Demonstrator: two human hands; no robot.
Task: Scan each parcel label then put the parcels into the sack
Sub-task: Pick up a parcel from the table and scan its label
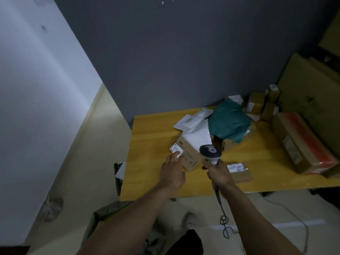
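Note:
My right hand [219, 173] grips a dark handheld barcode scanner [210, 152], its head above a flat brown cardboard parcel [191, 157] on the yellow table [152, 137]. My left hand [172, 172] rests on that parcel with fingers spread, the fingertips touching its white label [176, 149]. A small brown parcel with a printed label [239, 172] lies just right of my right hand. Behind lies a heap of white mailers [195, 124] and a teal bag parcel [229, 120]. An open sack [103, 219] sits on the floor below the table's near left corner.
A long carton with orange tape [301, 142] lies at the table's right. Small brown boxes [261, 103] stack at the back right by large cartons [309, 92]. The scanner's coiled cable [223, 219] hangs toward the floor. A grey wall stands behind the table.

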